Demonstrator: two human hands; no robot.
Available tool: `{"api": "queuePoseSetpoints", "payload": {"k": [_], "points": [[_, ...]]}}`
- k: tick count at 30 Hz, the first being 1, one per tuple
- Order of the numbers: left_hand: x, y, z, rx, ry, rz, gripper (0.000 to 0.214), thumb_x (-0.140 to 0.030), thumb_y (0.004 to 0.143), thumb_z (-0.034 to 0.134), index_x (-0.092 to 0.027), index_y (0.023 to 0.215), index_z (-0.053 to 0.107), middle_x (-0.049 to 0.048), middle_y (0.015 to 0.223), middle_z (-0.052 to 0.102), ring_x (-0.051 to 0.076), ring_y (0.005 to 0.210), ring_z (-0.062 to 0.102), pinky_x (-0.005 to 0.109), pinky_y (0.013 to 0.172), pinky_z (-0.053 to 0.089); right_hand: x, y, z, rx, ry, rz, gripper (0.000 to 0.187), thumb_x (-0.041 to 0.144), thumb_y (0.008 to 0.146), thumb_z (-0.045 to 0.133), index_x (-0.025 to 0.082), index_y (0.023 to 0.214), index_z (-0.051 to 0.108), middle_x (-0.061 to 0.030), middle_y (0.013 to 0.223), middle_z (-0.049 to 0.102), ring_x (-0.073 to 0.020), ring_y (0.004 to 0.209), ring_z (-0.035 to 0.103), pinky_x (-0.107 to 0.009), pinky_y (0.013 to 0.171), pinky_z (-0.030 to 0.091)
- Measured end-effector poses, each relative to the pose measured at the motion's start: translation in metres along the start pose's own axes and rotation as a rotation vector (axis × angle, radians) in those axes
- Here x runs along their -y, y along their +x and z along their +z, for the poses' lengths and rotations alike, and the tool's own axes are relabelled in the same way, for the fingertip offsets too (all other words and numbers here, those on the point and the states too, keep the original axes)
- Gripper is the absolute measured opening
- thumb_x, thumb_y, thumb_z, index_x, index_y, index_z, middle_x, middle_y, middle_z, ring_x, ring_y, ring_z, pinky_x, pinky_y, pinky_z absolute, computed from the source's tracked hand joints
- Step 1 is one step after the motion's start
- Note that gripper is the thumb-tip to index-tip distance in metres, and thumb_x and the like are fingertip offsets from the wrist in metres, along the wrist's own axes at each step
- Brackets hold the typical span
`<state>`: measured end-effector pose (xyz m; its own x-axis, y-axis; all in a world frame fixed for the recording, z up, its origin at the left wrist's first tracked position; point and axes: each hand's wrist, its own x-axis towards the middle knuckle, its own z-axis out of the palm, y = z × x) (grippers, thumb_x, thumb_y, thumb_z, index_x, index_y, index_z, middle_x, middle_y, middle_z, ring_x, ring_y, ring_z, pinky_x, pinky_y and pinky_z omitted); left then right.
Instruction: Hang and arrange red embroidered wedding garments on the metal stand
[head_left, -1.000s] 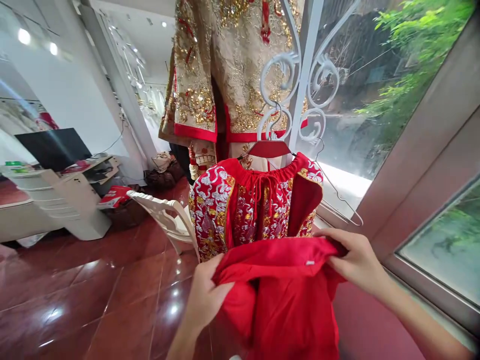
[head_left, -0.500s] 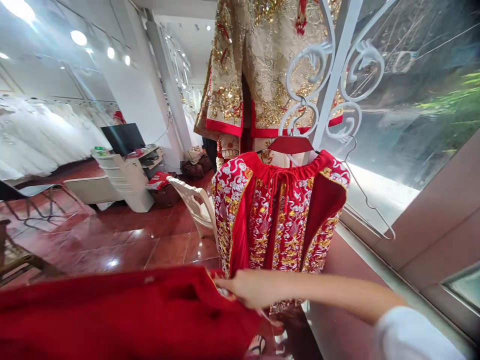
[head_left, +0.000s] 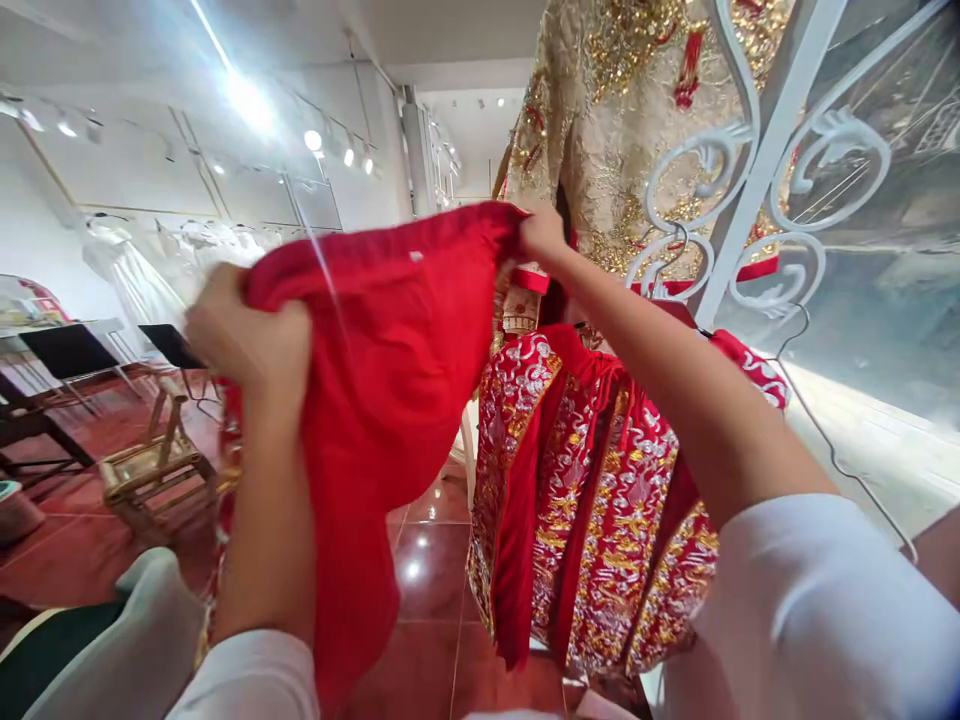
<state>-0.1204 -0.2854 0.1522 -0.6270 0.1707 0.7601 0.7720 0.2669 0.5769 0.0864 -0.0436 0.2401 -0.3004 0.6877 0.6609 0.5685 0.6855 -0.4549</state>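
Observation:
I hold a plain red garment (head_left: 390, 360) stretched out in front of me at chest height. My left hand (head_left: 251, 345) is closed on its left edge. My right hand (head_left: 541, 238) pinches its upper right corner, arm stretched forward. Behind my right arm hangs a red embroidered skirt (head_left: 600, 500) with gold and silver patterns, on a hanger hooked to a white scrolled metal stand (head_left: 750, 190). Above it hangs a gold embroidered jacket (head_left: 622, 130) with red trim.
A glass wall (head_left: 885, 300) runs along the right. The floor is glossy red tile (head_left: 435, 560). A small wooden stool (head_left: 154, 465) and black chairs (head_left: 67, 355) stand at the left. White dresses (head_left: 150, 270) hang along the far left wall.
I have lifted the red garment from waist level up to chest height and spread it between both hands. The view has turned left and upward.

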Motion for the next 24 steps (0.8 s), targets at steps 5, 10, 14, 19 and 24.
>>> {"api": "queuePoseSetpoints", "payload": {"k": [5, 10, 14, 19, 24], "points": [[-0.02, -0.006, 0.069, 0.282, -0.137, 0.168, 0.007, -0.021, 0.06, 0.054, -0.017, 0.066, 0.056, -0.0004, 0.061, 0.05, 0.015, 0.063, 0.044, 0.026, 0.06, 0.031, -0.046, -0.04, -0.036, -0.072, -0.546, -0.068, 0.03, 0.014, 0.082, 0.038, 0.0, 0.096, 0.06, -0.022, 0.101, 0.059, -0.0289, 0.102, 0.053, -0.041, 0.084, 0.038], [-0.046, -0.006, 0.121, 0.463, -0.38, 0.109, 0.004, -0.02, 0.056, 0.052, -0.018, 0.057, 0.048, -0.0028, 0.057, 0.039, 0.013, 0.059, 0.038, 0.026, 0.057, 0.028, -0.043, -0.057, -0.058, 0.184, -0.711, -0.195, 0.028, 0.011, 0.082, 0.042, 0.0, 0.094, 0.064, -0.0192, 0.097, 0.062, -0.0237, 0.1, 0.055, -0.031, 0.082, 0.037], [-0.061, -0.003, 0.146, 0.63, -0.581, -0.009, 0.016, -0.016, 0.055, 0.051, -0.019, 0.052, 0.035, -0.0042, 0.054, 0.027, 0.009, 0.051, 0.027, 0.025, 0.051, 0.021, -0.044, -0.056, -0.07, 0.483, -0.647, -0.324, 0.025, 0.016, 0.077, 0.054, 0.013, 0.097, 0.067, -0.0071, 0.09, 0.066, -0.0187, 0.087, 0.058, -0.029, 0.076, 0.038], [-0.081, -0.015, 0.151, 0.672, -0.746, -0.03, 0.019, -0.017, 0.057, 0.05, -0.019, 0.054, 0.031, -0.0045, 0.053, 0.023, 0.007, 0.049, 0.023, 0.024, 0.048, 0.018, -0.039, -0.064, -0.06, 0.865, -0.529, -0.198, 0.043, 0.048, 0.076, 0.056, 0.008, 0.087, 0.067, -0.0049, 0.081, 0.064, -0.0135, 0.072, 0.057, -0.026, 0.069, 0.039], [-0.104, -0.024, 0.147, 0.667, -0.801, 0.003, 0.015, -0.02, 0.06, 0.053, -0.018, 0.058, 0.038, -0.0043, 0.055, 0.03, 0.007, 0.053, 0.031, 0.023, 0.049, 0.025, -0.029, -0.074, -0.019, 0.826, -0.262, -0.189, 0.05, 0.057, 0.073, 0.057, 0.009, 0.086, 0.067, -0.006, 0.077, 0.063, -0.0144, 0.066, 0.055, -0.027, 0.063, 0.04]]}}
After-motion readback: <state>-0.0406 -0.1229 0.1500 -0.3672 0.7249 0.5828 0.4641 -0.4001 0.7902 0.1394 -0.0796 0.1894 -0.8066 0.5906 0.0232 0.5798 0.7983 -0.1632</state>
